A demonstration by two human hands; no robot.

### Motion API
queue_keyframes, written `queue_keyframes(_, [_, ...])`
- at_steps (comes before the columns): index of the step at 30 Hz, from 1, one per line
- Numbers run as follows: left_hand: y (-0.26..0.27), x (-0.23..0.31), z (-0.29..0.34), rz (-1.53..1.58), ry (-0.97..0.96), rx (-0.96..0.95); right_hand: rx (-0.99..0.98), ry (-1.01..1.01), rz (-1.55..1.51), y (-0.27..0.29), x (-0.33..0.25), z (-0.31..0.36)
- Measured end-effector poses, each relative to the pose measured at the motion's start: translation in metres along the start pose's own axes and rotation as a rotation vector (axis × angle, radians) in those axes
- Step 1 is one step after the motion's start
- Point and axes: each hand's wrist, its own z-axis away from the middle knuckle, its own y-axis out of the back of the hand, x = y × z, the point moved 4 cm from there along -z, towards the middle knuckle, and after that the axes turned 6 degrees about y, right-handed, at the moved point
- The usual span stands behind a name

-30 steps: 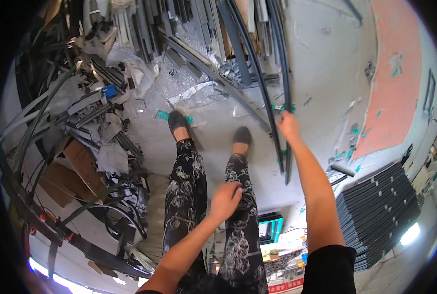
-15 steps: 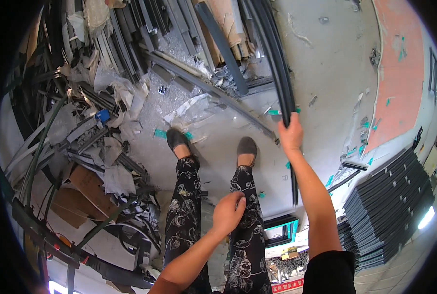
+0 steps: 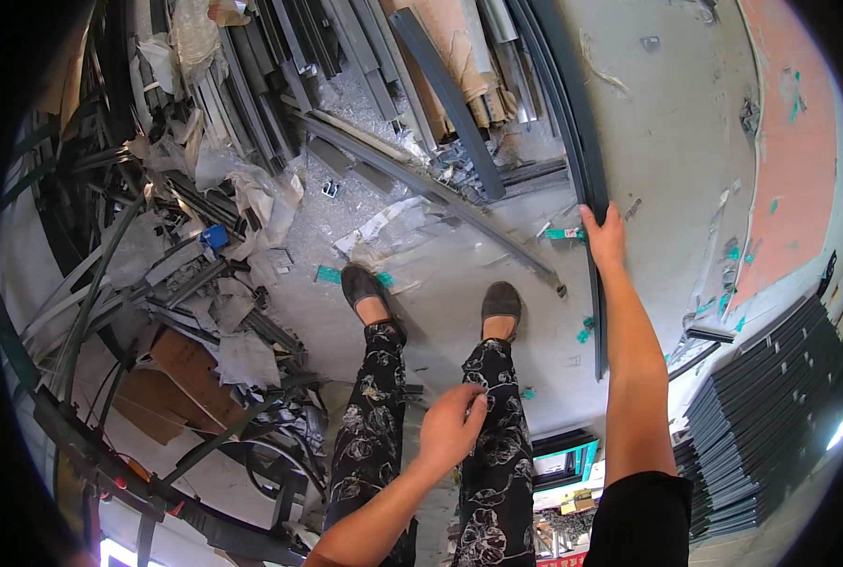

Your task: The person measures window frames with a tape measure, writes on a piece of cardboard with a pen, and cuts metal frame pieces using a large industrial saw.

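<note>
My right hand (image 3: 606, 242) grips a long dark grey metal profile (image 3: 572, 113) with the thumb on one side and fingers on the other. The profile runs from the top edge down past my wrist. It looks like two or more strips side by side; I cannot tell exactly. My left hand (image 3: 451, 427) hangs in front of my thigh with its fingers curled in. Whether anything sits inside that curl is hidden.
Heaped profile offcuts and plastic wrap (image 3: 251, 198) cover the floor at left. A loose grey bar (image 3: 440, 197) lies slantwise beyond my shoes (image 3: 502, 300). A flattened cardboard box (image 3: 190, 373) lies lower left. Stacked dark profiles (image 3: 771, 416) stand at right.
The view has shifted, so the floor and pile sit further right and slightly lower. My right hand is still on the profile, now with thumb and fingers straddling it. My left hand stays curled.
</note>
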Motion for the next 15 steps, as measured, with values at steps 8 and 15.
queue_keyframes(8, [-0.006,-0.003,-0.006,-0.058,0.022,-0.022,-0.164,-0.075,-0.136,0.025,-0.025,0.041])
queue_keyframes(15, [-0.033,0.001,-0.006,0.15,0.026,-0.292,-0.325,-0.05,-0.537,0.144,-0.117,0.133])
